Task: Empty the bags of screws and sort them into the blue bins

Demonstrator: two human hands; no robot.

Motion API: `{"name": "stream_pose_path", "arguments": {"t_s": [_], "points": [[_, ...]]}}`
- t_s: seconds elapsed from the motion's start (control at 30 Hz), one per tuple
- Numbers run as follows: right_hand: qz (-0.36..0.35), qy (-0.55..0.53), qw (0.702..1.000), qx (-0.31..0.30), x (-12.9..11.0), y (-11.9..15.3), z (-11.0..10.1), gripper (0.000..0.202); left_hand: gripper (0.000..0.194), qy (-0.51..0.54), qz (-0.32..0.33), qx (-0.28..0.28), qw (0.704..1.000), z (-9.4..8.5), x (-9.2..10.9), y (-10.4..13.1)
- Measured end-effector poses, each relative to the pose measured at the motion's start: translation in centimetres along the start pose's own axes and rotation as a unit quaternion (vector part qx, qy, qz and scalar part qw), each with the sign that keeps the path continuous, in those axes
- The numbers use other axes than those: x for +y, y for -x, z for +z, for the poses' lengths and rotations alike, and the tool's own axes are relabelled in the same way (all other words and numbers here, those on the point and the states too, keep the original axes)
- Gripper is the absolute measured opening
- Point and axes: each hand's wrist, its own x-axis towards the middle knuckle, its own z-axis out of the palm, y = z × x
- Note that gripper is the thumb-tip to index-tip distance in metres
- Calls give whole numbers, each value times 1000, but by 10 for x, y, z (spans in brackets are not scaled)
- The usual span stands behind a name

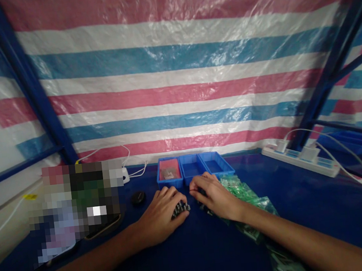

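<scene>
My left hand (165,214) rests on the dark blue tabletop with its fingers curled round a cluster of small shiny dark pieces (180,209); their exact kind is too small to tell. Just across from it, my right hand (215,195) has its fingers bent down and closed. Some small dark pieces (203,207) show beneath that hand, and what its fingertips grip is hidden. Beside and partly under my right forearm lies a row of clear plastic bags (252,199) with green contents. Behind both hands, a blue bin (170,182) holds something reddish and a small greyish packet.
Two more blue bins (192,168) (218,164) adjoin it. A round black object (138,197) sits left of my left hand. A white power strip (300,161) with cables lies at right. Blurred-out items and a dark tray-like edge (105,227) occupy the left. Striped sheeting (174,75) hangs behind.
</scene>
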Motion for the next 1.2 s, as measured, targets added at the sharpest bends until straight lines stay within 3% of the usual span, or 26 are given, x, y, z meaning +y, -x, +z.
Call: {"name": "stream_pose_path", "arguments": {"t_s": [0.17,0.37,0.83,1.2], "points": [[52,-30,997,57,2,-4,-3,9,27,2,27,-11,1000,-2,-1,0],[74,-44,991,98,1,-5,-5,10,21,16,70,-24,997,-4,-1,0],[47,-56,988,136,6,-5,-4,8,9,26,80,-24,996,-3,-2,-2],[33,-58,990,123,7,-4,-5,15,9,38,88,-6,995,1,-6,-3]]}}
